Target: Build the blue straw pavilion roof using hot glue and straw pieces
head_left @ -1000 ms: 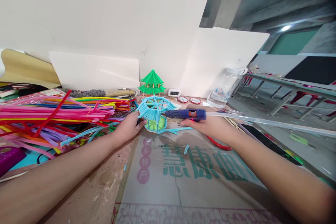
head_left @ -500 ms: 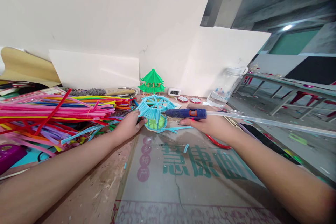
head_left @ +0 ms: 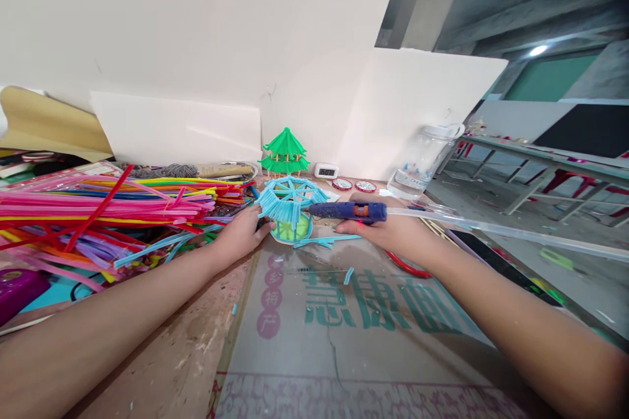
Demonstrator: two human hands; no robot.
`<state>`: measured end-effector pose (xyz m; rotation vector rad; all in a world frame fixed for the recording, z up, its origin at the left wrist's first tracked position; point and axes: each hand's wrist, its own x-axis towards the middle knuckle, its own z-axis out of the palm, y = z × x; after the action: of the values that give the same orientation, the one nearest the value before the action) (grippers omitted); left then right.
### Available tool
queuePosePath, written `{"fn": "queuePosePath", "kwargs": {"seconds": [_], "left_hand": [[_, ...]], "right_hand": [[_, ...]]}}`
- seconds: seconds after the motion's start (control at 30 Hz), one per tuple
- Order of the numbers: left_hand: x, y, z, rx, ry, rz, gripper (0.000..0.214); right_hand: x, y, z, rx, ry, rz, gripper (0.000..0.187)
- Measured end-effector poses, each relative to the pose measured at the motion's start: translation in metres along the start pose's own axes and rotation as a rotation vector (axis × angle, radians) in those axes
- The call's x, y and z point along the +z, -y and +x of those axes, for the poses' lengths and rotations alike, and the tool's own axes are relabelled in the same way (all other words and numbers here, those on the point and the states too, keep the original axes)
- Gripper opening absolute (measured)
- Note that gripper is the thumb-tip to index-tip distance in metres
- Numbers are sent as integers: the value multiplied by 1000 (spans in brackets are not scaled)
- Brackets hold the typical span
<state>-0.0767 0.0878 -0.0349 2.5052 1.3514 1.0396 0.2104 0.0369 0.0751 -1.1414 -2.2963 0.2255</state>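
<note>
My right hand (head_left: 381,226) is wrapped round a dark blue hot glue gun (head_left: 348,211), a long clear glue stick (head_left: 472,221) running out of its back. The gun's nozzle is at the right side of a small light-blue pavilion (head_left: 289,206) made of pipe cleaners, with a spoked roof and a green base. My left hand (head_left: 244,231) grips the pavilion's left side, its fingertips partly hidden behind it. Short blue pipe cleaner pieces (head_left: 324,240) lie in front of the pavilion. Behind it stands a green tiered roof model (head_left: 285,152).
A heap of coloured pipe cleaners (head_left: 108,206) covers the left of the table. At the back are a small digital clock (head_left: 325,171), two red-rimmed discs (head_left: 365,186) and a clear plastic bottle (head_left: 422,160). Red-handled pliers or similar (head_left: 407,265) lie under my right forearm, near a black phone-like slab (head_left: 501,265).
Almost nothing differs. Both hands, the glue gun and the pavilion hold the same places, with only a very slight shift of the view.
</note>
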Motion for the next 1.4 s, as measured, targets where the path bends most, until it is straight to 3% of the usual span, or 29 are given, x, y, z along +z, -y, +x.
{"fn": "queuePosePath", "kwargs": {"seconds": [1.03, 1.4], "left_hand": [[0, 0, -1, -3, 7, -3, 32], [1, 2, -1, -7, 15, 4, 31]], "right_hand": [[5, -5, -4, 66, -20, 17, 23], [8, -10, 0, 19, -46, -6, 20]]}}
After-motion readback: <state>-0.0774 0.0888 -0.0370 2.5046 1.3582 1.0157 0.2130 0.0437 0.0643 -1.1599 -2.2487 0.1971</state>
